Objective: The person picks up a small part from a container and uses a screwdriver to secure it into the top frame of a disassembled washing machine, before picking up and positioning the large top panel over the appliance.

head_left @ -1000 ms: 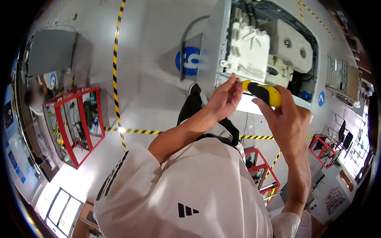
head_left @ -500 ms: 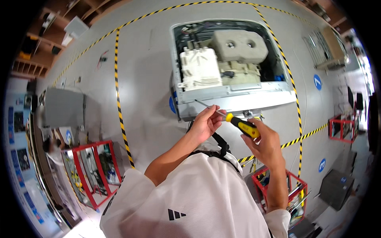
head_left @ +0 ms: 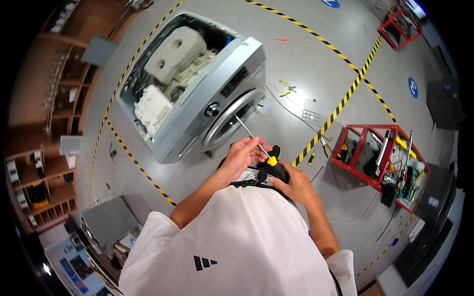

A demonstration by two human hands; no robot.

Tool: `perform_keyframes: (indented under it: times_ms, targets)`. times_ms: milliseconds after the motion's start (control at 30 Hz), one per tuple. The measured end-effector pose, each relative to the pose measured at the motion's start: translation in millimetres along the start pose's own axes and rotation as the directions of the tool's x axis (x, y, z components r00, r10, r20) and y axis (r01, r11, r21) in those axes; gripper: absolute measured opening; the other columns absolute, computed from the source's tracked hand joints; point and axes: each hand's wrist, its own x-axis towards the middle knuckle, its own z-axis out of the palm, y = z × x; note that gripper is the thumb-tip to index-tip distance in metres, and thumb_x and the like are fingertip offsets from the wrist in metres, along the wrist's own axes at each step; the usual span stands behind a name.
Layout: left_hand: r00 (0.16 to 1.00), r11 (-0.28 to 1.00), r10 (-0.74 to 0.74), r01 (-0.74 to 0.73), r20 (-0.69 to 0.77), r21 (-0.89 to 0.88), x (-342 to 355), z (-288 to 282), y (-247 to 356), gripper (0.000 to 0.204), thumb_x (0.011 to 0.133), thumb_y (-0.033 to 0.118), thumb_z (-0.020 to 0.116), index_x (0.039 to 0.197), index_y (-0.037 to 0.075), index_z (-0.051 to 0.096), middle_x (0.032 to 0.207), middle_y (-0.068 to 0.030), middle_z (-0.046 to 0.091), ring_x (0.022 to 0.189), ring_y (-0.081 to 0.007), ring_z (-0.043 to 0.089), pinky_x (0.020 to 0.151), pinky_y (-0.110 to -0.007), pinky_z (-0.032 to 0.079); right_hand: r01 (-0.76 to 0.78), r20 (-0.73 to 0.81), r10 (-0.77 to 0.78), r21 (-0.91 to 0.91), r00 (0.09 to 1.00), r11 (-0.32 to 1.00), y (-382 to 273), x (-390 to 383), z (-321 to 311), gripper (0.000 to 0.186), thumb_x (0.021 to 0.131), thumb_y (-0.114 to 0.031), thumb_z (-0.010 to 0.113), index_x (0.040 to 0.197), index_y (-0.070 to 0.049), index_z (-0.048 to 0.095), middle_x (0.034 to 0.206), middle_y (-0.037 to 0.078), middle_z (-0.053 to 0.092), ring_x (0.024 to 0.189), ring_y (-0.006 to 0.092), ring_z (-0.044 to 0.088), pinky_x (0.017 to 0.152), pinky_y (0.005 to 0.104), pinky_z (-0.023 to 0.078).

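Yellow-and-black-handled screwdriver with a long metal shaft [head_left: 272, 161], qty 1, held in both hands in front of the waist. Left hand [head_left: 243, 155]: fingers curled, thumb and fingertips pinching the shaft a bit ahead of the yellow collar. Right hand [head_left: 298, 185]: closed round the black part of the handle, thumb on the near side; far fingers partly hidden, so can't tell how tight. Shaft slants up-left, tip showing against the round silver-rimmed door [head_left: 224, 127] (1); gap to it can't be judged from this view.

Door belongs to the silver-grey washing machine with its top off [head_left: 200, 106], qty 1, just ahead and to the left. Inside: 1 grey block with two round holes [head_left: 180, 56], 1 white plastic housing [head_left: 152, 108] beside it. Front panel has 1 round control knob [head_left: 212, 109].

Floor, right of the machine: 1 pair of yellow-green-handled pliers [head_left: 286, 89], 1 small orange piece [head_left: 282, 39], 1 clear compartment box [head_left: 311, 111]. Red metal-framed carts: 2, a near one full of tools [head_left: 365, 176] and a far one [head_left: 400, 29] at upper right.
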Motion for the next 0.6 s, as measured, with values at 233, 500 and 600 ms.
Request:
perform_keyframes:
  times_ms: [233, 500, 600]
  targets:
    - [0.979, 0.939, -0.147, 0.092, 0.142, 0.331, 60, 72, 6, 0.030, 0.095, 0.024, 0.047, 0.106, -0.003, 0.054, 0.100, -0.0126, 0.062, 0.079, -0.0114, 0.060, 0.071, -0.025, 0.050, -0.136, -0.180, 0.159, 0.134, 0.971, 0.982, 39, -9, -27, 0.059, 0.076, -0.037, 0.068, 0.120, -0.003, 0.048, 0.091, 0.024, 0.063, 0.084, 0.0391, 0.061, 0.072, 0.0418, 0.048]
    - [0.935, 0.857, -0.226, 0.057, 0.274, 0.512, 151, 102, 18, 0.029, 0.092, 0.013, 0.047, 0.117, -0.003, 0.051, 0.105, -0.0112, 0.063, 0.082, -0.0095, 0.059, 0.076, -0.024, 0.048, -0.245, -0.223, 0.288, 0.201, 0.931, 0.949, 75, 38, -72, 0.052, 0.079, -0.037, 0.065, 0.116, -0.002, 0.052, 0.086, 0.024, 0.063, 0.082, 0.0408, 0.061, 0.070, 0.0424, 0.048]
    - [0.937, 0.870, -0.191, 0.022, 0.294, 0.493, 194, 103, 38, 0.031, 0.091, 0.010, 0.047, 0.120, -0.002, 0.049, 0.106, -0.0113, 0.063, 0.083, -0.0094, 0.059, 0.077, -0.024, 0.047, -0.305, -0.194, 0.338, 0.185, 0.921, 0.934, 77, 77, -113, 0.047, 0.080, -0.035, 0.064, 0.113, -0.002, 0.054, 0.086, 0.024, 0.063, 0.082, 0.0407, 0.061, 0.069, 0.0421, 0.048]
